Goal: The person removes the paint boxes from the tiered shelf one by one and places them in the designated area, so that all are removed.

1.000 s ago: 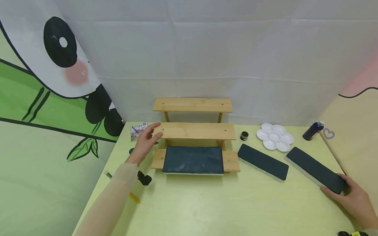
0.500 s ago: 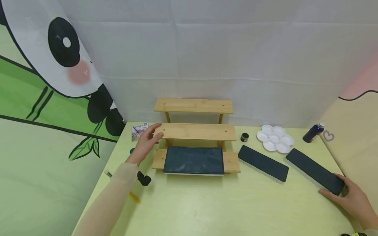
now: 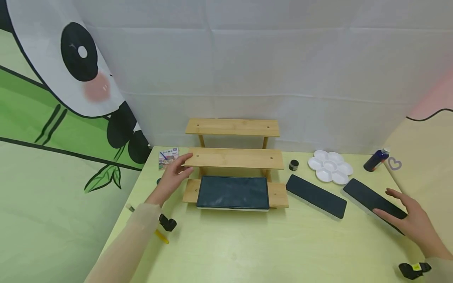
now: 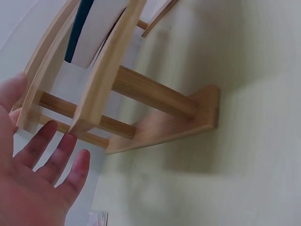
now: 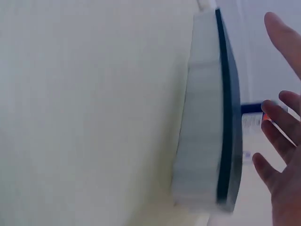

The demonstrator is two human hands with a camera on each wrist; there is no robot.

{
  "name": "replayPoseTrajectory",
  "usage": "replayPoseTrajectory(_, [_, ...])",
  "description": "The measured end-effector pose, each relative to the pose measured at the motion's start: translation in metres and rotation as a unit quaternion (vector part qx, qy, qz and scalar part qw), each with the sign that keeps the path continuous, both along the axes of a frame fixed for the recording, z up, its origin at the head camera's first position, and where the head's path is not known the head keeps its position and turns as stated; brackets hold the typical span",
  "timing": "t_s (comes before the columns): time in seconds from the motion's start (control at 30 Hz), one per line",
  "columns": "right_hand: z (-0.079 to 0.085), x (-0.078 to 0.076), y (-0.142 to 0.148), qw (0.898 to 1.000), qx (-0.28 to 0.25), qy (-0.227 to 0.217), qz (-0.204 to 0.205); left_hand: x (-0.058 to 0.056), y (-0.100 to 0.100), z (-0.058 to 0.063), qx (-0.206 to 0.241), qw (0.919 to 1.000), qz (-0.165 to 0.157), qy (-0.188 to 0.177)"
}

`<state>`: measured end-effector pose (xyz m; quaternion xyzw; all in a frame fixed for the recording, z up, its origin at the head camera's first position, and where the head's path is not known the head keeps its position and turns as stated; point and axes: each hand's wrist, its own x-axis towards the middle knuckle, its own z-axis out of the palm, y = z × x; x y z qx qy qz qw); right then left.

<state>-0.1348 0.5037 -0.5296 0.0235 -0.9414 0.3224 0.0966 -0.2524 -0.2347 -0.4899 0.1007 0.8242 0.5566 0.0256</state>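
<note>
Wooden rack (image 3: 235,158) beside left hand (image 3: 172,179), dark-topped box (image 3: 369,199) by right hand (image 3: 414,220)

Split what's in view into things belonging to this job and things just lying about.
Likely in the job: wooden shelf; wide dark-topped block on it; middle slim block; rightmost slim block, by the right hand.

Seemingly idle: black jar; white palette; blue bottle; printed card; yellow stick.

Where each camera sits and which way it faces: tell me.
Head: on the head, facing forward and down over the three-tier wooden stand; left hand, right hand and sleeves show.
Left wrist: on that wrist, facing the stand's end; left hand shows.
Right wrist: on that wrist, facing a dark-topped block; right hand shows.
Head and left wrist share the stand.
</note>
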Motion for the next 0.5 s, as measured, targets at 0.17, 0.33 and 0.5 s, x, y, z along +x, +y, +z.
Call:
replayPoseTrajectory(0.17, [0.007, -0.019, -0.030, 0.998, -0.014, 0.031, 0.051, 0.015, -0.002, -0.004, 0.011, 0.9999, 0.008, -0.002])
replayPoseTrajectory(0.33, [0.013, -0.037, -0.075, 0.994, -0.035, 0.006, 0.102, 0.028, -0.004, -0.010, 0.030, 0.9993, 0.018, 0.012])
replayPoseTrajectory(0.5, [0.016, -0.059, -0.122, 0.985, -0.038, 0.028, 0.167, 0.039, -0.003, -0.016, 0.041, 0.9984, 0.033, 0.022])
